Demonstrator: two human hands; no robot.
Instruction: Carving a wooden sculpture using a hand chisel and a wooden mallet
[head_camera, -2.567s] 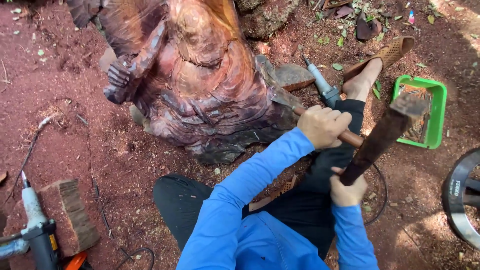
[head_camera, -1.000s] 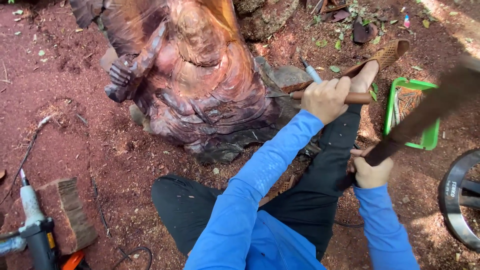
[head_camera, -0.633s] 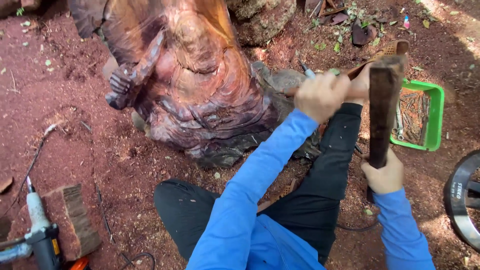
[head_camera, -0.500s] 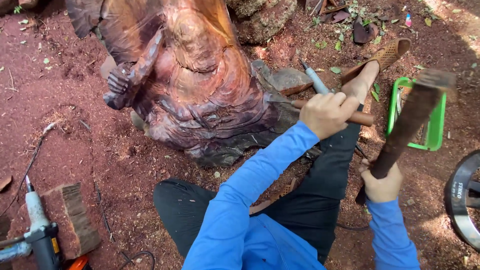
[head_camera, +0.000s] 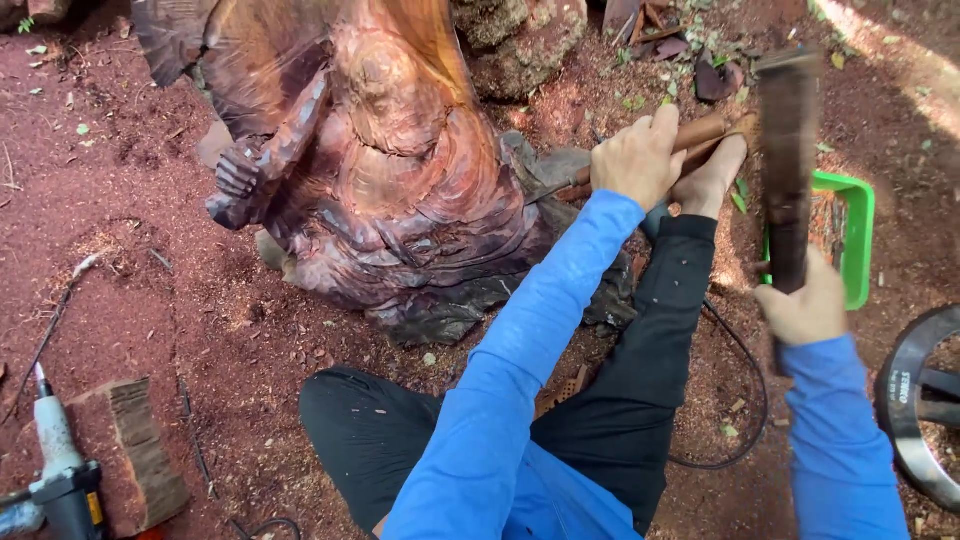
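At the far left, on the red sawdust-strewn ground (head_camera: 130, 270), a power tool (head_camera: 62, 480) with a pale nose lies beside a cut block of wood (head_camera: 135, 462), the two just touching or nearly so. A thin cable (head_camera: 50, 325) trails across the dirt above them. Further right stands the carved wooden figure (head_camera: 385, 190), reddish-brown, upright, with a carved arm and fist jutting out on its left flank and folded drapery cut into its lower body. Behind it sits a rough stone (head_camera: 520, 40).

The person, in blue sleeves and black trousers, sits on the ground in front of the figure with a bare foot (head_camera: 712, 178) stretched forward. The left hand (head_camera: 640, 160) is closed around the wooden handle of a chisel (head_camera: 690, 138), whose blade runs down-left toward the base of the figure; the tip seems to meet the wood there, though the spot is too dark to be sure. Right of that, the right hand (head_camera: 805, 305) is closed around the lower end of a long dark wooden mallet (head_camera: 787, 170), held nearly upright and blurred, its top well above the chisel handle and apart from it. Behind the mallet lies a green tray (head_camera: 860, 235). At the right edge a dark metal wheel (head_camera: 915, 400) is partly in view, and a black cord (head_camera: 745, 400) loops beside the leg.
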